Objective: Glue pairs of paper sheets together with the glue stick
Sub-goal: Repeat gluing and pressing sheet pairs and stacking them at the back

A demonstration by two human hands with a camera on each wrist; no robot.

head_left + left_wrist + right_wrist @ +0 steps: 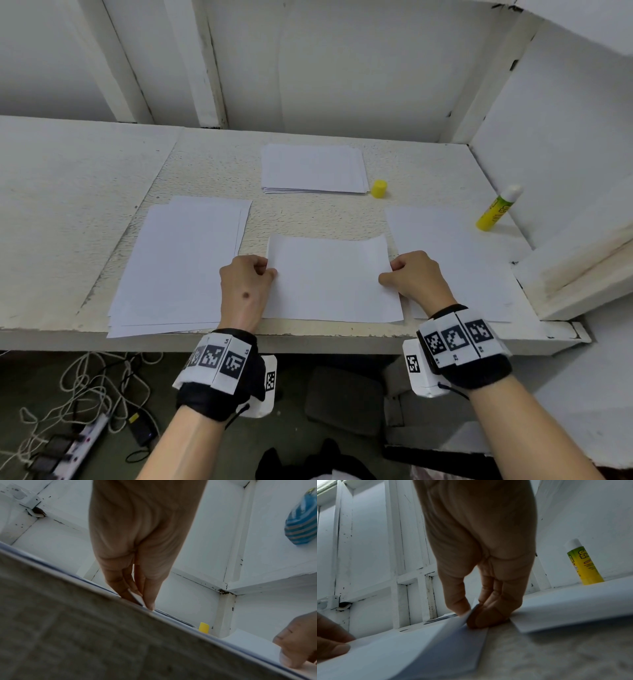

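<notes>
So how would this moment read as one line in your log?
step: aligning sheet | left hand: pinches centre sheet left edge | right hand: pinches right edge | glue stick: uncapped, standing | cap: on table

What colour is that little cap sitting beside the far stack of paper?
Plain yellow: the small round plastic cap shows best in the head view.

The tabletop (212, 161) is white, with a rough, chipped surface. On it, at the far middle, lies a small stack of paper (313, 168), and a yellow cap (379, 189) stands just beside its right corner. A larger pile of sheets (178, 267) lies at the left. One sheet (330, 284) lies at the near middle, another sheet (455, 260) at the right. The uncapped glue stick (498, 209) stands at the far right, near the wall.
</notes>
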